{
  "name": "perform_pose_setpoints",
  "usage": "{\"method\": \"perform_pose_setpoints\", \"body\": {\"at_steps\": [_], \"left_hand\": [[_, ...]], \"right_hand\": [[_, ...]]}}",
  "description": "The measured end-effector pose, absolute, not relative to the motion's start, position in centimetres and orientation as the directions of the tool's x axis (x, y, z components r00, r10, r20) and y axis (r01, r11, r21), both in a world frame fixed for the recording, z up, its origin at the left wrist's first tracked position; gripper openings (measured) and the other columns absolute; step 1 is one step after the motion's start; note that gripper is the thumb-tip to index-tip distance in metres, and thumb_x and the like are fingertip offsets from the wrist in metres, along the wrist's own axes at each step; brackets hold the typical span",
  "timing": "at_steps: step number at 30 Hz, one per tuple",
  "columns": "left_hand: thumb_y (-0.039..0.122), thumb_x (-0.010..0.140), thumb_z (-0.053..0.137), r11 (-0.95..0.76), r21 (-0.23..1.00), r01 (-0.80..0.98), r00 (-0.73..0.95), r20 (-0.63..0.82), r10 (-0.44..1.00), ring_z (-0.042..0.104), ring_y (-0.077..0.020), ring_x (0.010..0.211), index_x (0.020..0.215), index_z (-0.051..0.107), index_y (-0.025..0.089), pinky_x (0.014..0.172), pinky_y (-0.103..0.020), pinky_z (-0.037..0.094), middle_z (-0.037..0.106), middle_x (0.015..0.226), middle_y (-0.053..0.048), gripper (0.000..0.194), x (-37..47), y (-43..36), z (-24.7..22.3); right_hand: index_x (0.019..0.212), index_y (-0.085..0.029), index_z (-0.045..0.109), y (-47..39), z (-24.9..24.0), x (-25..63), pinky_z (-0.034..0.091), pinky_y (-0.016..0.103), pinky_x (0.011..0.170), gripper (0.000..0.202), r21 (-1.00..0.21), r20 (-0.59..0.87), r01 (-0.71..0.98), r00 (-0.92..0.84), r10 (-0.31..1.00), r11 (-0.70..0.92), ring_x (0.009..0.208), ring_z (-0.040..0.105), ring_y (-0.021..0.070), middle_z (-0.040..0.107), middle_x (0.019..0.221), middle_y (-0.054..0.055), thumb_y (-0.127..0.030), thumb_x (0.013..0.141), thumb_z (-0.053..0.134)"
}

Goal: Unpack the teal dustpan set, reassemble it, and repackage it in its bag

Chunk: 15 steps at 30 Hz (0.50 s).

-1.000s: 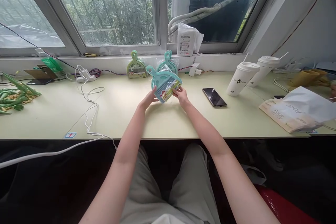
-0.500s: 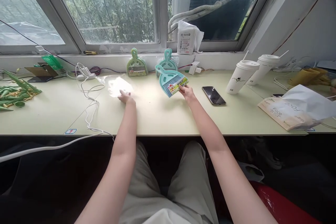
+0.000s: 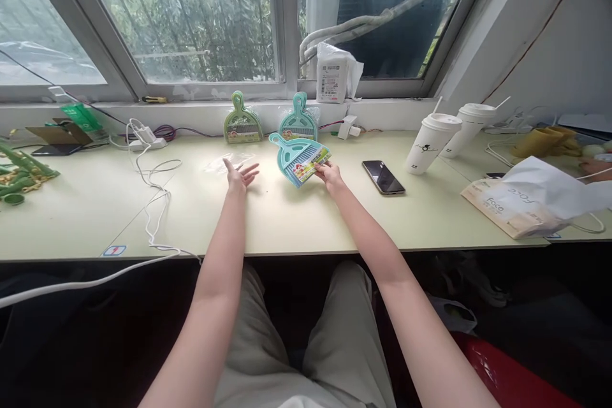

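My right hand (image 3: 328,176) grips the lower right corner of a turquoise dustpan and brush set (image 3: 297,160), held tilted above the table with its printed label facing me. My left hand (image 3: 242,175) is open with fingers spread and nothing in it. Just behind the left hand lies a clear plastic bag (image 3: 229,163) on the table. Against the window ledge lean a green dustpan set (image 3: 243,121) and another turquoise dustpan set (image 3: 299,116), both in clear wrapping; the held set partly covers the latter.
To the right lie a phone (image 3: 383,177), two white lidded cups (image 3: 430,143) with straws and a paper bag (image 3: 507,204). White cables (image 3: 160,204) and a power strip (image 3: 146,140) are on the left, near green plastic pieces (image 3: 23,169). A wrapped white pack (image 3: 333,76) stands on the ledge.
My left hand has let go of the clear plastic bag, which now lies on the table, and its fingers have spread. The right hand still holds the turquoise set.
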<state>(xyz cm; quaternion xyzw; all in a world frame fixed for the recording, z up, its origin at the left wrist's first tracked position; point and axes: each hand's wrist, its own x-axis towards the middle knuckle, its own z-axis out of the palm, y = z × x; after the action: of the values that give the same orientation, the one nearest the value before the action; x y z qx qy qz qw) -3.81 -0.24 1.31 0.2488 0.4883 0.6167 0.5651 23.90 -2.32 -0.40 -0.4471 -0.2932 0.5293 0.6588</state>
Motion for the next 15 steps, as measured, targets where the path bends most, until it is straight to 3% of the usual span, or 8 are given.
{"method": "perform_pose_setpoints", "body": {"at_steps": [2,4,7,9,11,13,15], "left_hand": [[0.084,0.084,0.015,0.166,0.902,-0.399,-0.103,-0.225,0.969,0.071,-0.0242,0.076,0.144,0.042,0.012,0.050,-0.026,0.051,0.073,0.099,-0.019,0.097,-3.0,-0.6,1.3],[0.086,0.083,0.020,0.217,0.923,-0.319,0.082,-0.201,0.976,0.072,-0.0284,0.082,0.136,0.052,0.012,0.057,-0.031,0.055,0.072,0.099,-0.021,0.096,-1.4,-0.8,1.0],[0.072,0.087,0.046,0.178,0.961,-0.211,0.209,-0.134,0.969,0.071,-0.0269,0.085,0.121,0.061,0.018,0.066,-0.034,0.058,0.072,0.100,-0.017,0.066,1.4,-0.9,0.1],[0.054,0.087,0.063,0.093,0.980,-0.174,0.139,-0.069,0.988,0.070,-0.0223,0.082,0.118,0.060,0.022,0.068,-0.033,0.059,0.070,0.099,-0.011,0.045,2.7,-0.8,-0.6],[0.043,0.087,0.066,0.019,0.989,-0.145,0.020,-0.017,1.000,0.068,-0.0185,0.079,0.115,0.058,0.023,0.069,-0.031,0.058,0.067,0.098,-0.007,0.035,3.2,-0.3,-1.1],[0.043,0.091,0.060,-0.030,0.994,-0.102,-0.090,0.021,0.996,0.066,-0.0176,0.079,0.111,0.058,0.022,0.069,-0.031,0.057,0.065,0.096,-0.007,0.029,2.9,0.2,-1.3],[0.047,0.095,0.052,-0.111,0.993,-0.043,-0.179,0.102,0.979,0.064,-0.0186,0.081,0.109,0.059,0.020,0.071,-0.032,0.056,0.063,0.095,-0.007,0.031,2.4,0.8,-1.4]], "right_hand": [[0.085,-0.017,0.062,-2.3,-0.5,23.9,0.063,0.036,0.091,0.024,-0.899,-0.093,-0.436,0.273,0.958,0.037,0.086,0.073,0.0163,0.074,0.088,0.003,-0.002,0.073,0.075],[0.085,-0.016,0.062,-2.3,-0.5,23.7,0.063,0.036,0.091,0.023,-0.899,-0.084,-0.435,0.262,0.961,0.040,0.081,0.072,0.0155,0.074,0.086,0.002,-0.001,0.074,0.074],[0.086,-0.016,0.062,-2.4,-0.4,23.3,0.063,0.034,0.089,0.023,-0.901,-0.047,-0.431,0.210,0.976,0.050,0.075,0.072,0.0142,0.073,0.084,0.002,-0.001,0.074,0.076],[0.088,-0.015,0.063,-2.6,-0.2,23.2,0.063,0.030,0.084,0.023,-0.909,-0.023,-0.415,0.161,0.987,0.047,0.073,0.072,0.0132,0.073,0.082,0.002,-0.004,0.075,0.077],[0.089,-0.014,0.063,-2.7,0.1,23.2,0.063,0.025,0.071,0.016,-0.936,-0.066,-0.351,0.094,0.993,-0.029,0.067,0.071,0.0130,0.073,0.078,0.004,-0.014,0.082,0.076],[0.093,-0.013,0.063,-2.7,0.5,23.6,0.057,0.021,0.052,0.015,-0.956,-0.182,-0.243,0.056,0.982,-0.163,0.054,0.067,0.0126,0.072,0.068,0.005,-0.027,0.091,0.069],[0.098,-0.011,0.063,-2.6,0.9,24.4,0.044,0.016,0.038,0.022,-0.949,-0.275,-0.195,0.117,0.954,-0.250,0.040,0.056,0.0088,0.065,0.056,0.002,-0.033,0.098,0.057]]}}
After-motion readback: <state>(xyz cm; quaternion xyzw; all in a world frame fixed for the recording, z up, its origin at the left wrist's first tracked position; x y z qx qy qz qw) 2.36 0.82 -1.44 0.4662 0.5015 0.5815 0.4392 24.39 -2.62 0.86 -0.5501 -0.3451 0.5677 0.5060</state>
